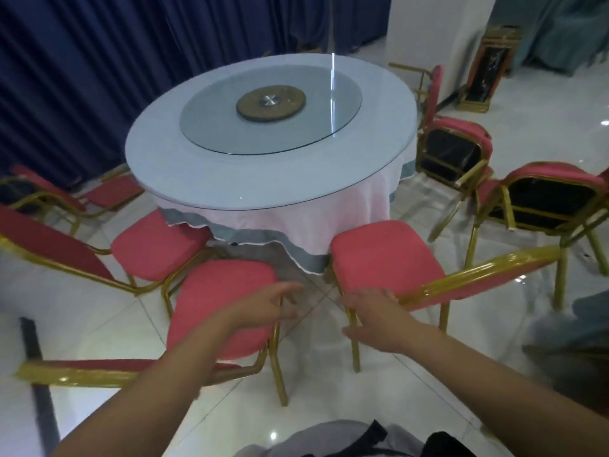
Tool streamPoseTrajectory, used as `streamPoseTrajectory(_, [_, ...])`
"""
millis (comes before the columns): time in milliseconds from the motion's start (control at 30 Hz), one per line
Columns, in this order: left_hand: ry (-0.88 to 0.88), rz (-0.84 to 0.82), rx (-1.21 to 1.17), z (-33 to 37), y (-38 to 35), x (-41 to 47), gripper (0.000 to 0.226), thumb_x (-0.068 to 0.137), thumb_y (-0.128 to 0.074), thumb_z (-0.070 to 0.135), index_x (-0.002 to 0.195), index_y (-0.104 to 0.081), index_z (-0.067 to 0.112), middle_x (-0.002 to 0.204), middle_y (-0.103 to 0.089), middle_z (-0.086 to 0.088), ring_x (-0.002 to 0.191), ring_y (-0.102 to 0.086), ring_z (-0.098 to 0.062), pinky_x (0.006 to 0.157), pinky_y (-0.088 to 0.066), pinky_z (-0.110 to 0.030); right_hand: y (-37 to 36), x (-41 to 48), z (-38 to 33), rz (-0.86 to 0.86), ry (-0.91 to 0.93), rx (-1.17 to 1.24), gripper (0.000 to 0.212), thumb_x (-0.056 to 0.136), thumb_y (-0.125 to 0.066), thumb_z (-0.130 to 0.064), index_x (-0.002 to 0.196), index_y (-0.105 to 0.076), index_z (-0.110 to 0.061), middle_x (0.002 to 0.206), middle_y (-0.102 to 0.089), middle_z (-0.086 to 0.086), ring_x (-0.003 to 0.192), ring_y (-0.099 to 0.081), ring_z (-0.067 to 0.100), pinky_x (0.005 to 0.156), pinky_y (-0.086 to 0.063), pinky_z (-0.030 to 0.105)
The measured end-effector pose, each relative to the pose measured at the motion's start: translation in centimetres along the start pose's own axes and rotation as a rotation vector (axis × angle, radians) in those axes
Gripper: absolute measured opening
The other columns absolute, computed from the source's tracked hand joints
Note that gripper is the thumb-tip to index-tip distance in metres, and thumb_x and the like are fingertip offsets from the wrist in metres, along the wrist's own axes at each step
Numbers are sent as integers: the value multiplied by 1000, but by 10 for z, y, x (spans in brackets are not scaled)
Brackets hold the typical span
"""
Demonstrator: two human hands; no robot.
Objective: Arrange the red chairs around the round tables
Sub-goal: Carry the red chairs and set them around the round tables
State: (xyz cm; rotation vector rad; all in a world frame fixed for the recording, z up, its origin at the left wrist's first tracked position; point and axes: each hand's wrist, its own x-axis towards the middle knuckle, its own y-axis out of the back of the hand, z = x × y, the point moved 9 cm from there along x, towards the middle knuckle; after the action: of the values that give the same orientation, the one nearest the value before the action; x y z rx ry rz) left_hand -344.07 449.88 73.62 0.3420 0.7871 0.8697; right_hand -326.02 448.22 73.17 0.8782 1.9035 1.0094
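Note:
A round table (184, 166) with a white top, glass turntable and pink cloth stands ahead of me. Red chairs with gold frames ring its near side: one in front of me (214, 301), one at the right (385, 255) and one at the left (158, 245). My left hand (267, 305) hovers over the front chair's right edge, fingers loosely spread, holding nothing. Beside the gold backrest rail (478, 275) of the right chair reaches my right hand (372, 311), fingers extended; whether it touches the rail is unclear.
Two more red chairs (454, 140) (547, 196) stand turned away at the right, another (108, 192) at far left. Dark blue curtains (66, 77) hang behind. A white pillar (428, 28) and a gold-framed stand (487, 70) are at the back right. The floor is glossy white tile.

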Motion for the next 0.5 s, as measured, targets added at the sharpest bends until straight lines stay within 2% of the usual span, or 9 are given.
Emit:
streamPoseTrajectory(33, [27, 22, -8, -21, 21, -19, 53, 92, -69, 30, 139, -46, 40, 136, -48, 20, 116, -48, 8, 96, -46, -20, -11, 9, -31, -20, 51, 56, 59, 87, -62, -48, 142, -45, -34, 146, -46, -6, 134, -39, 19, 109, -26, 37])
streamPoseTrajectory(100, [133, 88, -34, -71, 63, -61, 58, 87, -69, 46, 139, -44, 46, 137, -43, 21, 117, -44, 3, 87, -42, -15, -34, 26, -94, -76, 167, 189, 66, 85, -67, -46, 144, -42, -32, 146, -46, -3, 133, -41, 21, 109, -32, 34])
streamPoseTrajectory(200, [274, 222, -47, -156, 122, -126, 67, 77, -69, 66, 137, -46, 50, 142, -40, 18, 126, -40, -8, 96, -35, -25, -72, 53, -186, -170, 276, 229, 76, 82, -69, -53, 147, -36, -32, 147, -44, -1, 132, -42, 22, 108, -39, 42])
streamPoseTrajectory(300, [352, 310, -115, -237, 158, -195, 79, 65, -73, 75, 136, -46, 51, 145, -40, 16, 131, -40, -12, 102, -35, -30, -114, 83, -260, -235, 234, 178, 83, 81, -68, -53, 150, -29, -28, 149, -41, 2, 129, -44, 27, 105, -42, 44])
streamPoseTrajectory(367, [361, 282, -171, -281, 164, -234, 91, 55, -78, 77, 135, -46, 50, 138, -43, 21, 124, -49, -8, 98, -42, -26, -139, 99, -300, -260, 213, 174, 72, 83, -68, -44, 145, -37, -28, 138, -51, 1, 117, -53, 26, 91, -47, 37])
streamPoseTrajectory(433, [371, 237, -102, -318, 160, -266, 100, 49, -82, 75, 137, -46, 45, 130, -52, 23, 119, -53, -6, 99, -44, -22, -155, 111, -325, -236, 172, 184, 48, 84, -64, -28, 131, -53, -27, 119, -62, 2, 106, -61, 26, 78, -47, 32])
streamPoseTrajectory(500, [377, 266, 107, -352, 157, -280, 100, 54, -83, 66, 142, -39, 45, 139, -44, 16, 130, -40, -12, 109, -37, -37, -159, 116, -332, -157, 113, 165, 27, 84, -57, -19, 109, -64, -24, 101, -68, 3, 94, -64, 26, 70, -46, 31])
